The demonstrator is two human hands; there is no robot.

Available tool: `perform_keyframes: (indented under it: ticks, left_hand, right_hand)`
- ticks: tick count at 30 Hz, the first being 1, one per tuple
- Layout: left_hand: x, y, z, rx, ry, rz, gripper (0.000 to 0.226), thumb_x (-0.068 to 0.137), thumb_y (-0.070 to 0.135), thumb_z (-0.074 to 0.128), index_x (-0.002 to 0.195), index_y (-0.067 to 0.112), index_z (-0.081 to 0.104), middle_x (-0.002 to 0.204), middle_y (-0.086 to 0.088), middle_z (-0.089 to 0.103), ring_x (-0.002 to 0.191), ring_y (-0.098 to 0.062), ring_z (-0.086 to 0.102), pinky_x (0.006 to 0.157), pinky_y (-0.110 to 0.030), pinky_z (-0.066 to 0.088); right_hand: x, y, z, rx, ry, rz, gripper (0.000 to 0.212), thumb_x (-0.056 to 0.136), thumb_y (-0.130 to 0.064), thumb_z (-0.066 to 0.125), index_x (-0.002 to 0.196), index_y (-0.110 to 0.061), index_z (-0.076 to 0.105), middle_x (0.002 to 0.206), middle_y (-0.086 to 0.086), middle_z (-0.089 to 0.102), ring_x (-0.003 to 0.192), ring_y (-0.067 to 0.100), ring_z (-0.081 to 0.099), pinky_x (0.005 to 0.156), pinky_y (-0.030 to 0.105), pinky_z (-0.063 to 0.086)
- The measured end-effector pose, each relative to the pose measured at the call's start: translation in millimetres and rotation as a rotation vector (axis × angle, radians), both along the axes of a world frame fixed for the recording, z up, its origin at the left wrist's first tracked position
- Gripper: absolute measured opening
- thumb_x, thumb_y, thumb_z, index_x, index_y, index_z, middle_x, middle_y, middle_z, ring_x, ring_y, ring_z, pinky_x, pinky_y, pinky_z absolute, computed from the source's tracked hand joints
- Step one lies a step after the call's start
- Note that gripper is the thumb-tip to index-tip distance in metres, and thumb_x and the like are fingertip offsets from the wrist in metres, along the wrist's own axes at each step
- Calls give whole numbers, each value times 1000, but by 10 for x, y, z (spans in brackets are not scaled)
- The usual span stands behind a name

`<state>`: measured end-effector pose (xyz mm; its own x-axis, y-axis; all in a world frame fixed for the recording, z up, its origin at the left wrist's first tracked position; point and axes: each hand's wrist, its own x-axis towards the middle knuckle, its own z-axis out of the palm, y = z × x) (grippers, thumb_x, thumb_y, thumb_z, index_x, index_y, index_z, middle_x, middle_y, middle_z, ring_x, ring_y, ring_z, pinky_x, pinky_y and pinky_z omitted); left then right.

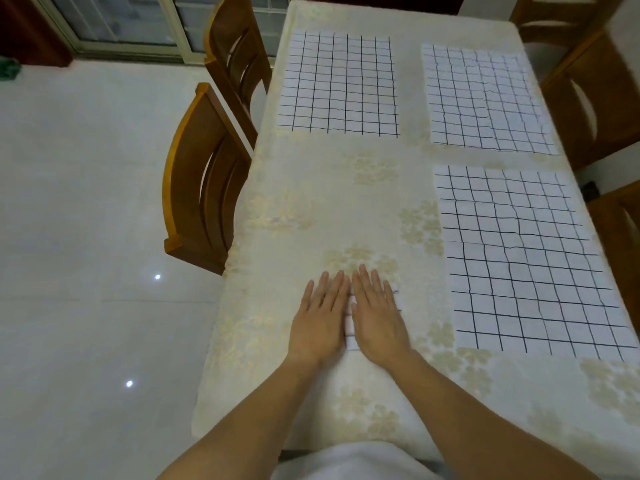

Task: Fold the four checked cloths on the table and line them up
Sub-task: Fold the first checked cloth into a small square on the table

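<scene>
Cream flowered fabric covers the table (311,202) in the single head view. The folded cloth (350,327) lies near the front edge, left of centre, and is almost wholly hidden. Only a narrow checked strip shows between the hands, with a few grid lines just past the right hand's outer side. How many layers it has cannot be made out.

The left hand (320,320) and right hand (377,317) lie side by side on it, palms down. Their fingers are straight, close together and point away from the body, pressing flat and gripping nothing. The two index fingers nearly touch. Both forearms come in from the bottom edge, which cuts them off.

Three more checked cloths lie spread flat and apart from one another. The far-left cloth (337,84) sits close to the table's left edge. The far-right cloth (485,98) is rippled, and its near right corner reaches the right edge. The near-right cloth (526,258) runs along the right side, with a crease across its middle.

Bare tabletop stretches from the hands up to the far-left cloth. Left chairs (204,181) are tucked against the table. Right chairs (588,98) are cut off by the frame.
</scene>
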<state>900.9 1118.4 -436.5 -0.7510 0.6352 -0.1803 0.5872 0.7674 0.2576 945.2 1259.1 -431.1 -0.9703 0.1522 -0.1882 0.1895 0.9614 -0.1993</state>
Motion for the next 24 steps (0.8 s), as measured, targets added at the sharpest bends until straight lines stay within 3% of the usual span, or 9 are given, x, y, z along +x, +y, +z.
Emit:
perform_keyframes:
  ticks: [2,5,9,13,15,19,23,24]
  left_hand:
    - [58,97,-70,-10,-59,-2,62,106,30,33,162,13,11,170,-3,8,156,-22,2,124,-38,-8]
    - [82,-12,-136,-50,-51,64,59,109,41,14,163,23,-1,169,8,-8,157,-17,-7,125,-43,-6]
    - [-6,-278,-61,-122,-41,100,62,106,52,3,157,30,-24,163,13,-31,151,-17,-29,125,-50,-11]
    - [-41,-426,12,-162,-79,109,62,106,55,-2,154,28,-31,159,13,-39,148,-19,-36,124,-50,-14]
    - [-70,-327,49,-138,-92,162,63,106,54,0,155,26,-29,159,10,-38,149,-22,-34,124,-48,-15]
    - [-66,-14,86,-36,-102,75,58,110,44,9,157,26,-19,163,9,-26,153,-24,-24,123,-39,-18]
    - [-24,-126,-75,-135,-101,-28,60,109,51,16,163,29,2,171,6,2,156,-23,-7,124,-45,0]
    - [-39,-206,-86,-165,-82,-16,61,108,56,16,163,33,2,171,7,1,157,-24,-6,124,-46,1]
  right_hand:
    - [-8,-71,-94,-20,-87,24,57,102,-28,10,151,-14,-16,162,4,-17,151,21,-14,124,38,-3]
    - [121,107,-194,71,-62,12,58,104,-43,4,156,-18,-6,165,-1,-7,152,18,-8,122,42,2]
    - [234,458,-191,100,-117,-32,65,102,-54,4,154,-21,-18,162,-8,-23,149,16,-21,122,45,-2]
    - [260,532,-124,124,-204,-57,68,98,-58,-6,149,-21,-30,157,-6,-36,145,19,-31,122,47,-5]
    - [165,429,-61,109,-172,-86,66,100,-55,-3,152,-19,-24,159,-2,-30,147,23,-27,122,47,-5]
    - [-38,47,24,89,-67,19,61,102,-40,17,157,-15,15,165,3,8,152,29,9,119,47,13]
    - [169,90,-138,98,-91,5,60,104,-48,12,158,-22,5,166,-1,1,152,27,3,119,49,10]
    - [232,174,-158,112,-77,-1,61,104,-51,12,158,-24,2,166,-3,-1,152,26,0,120,49,9]
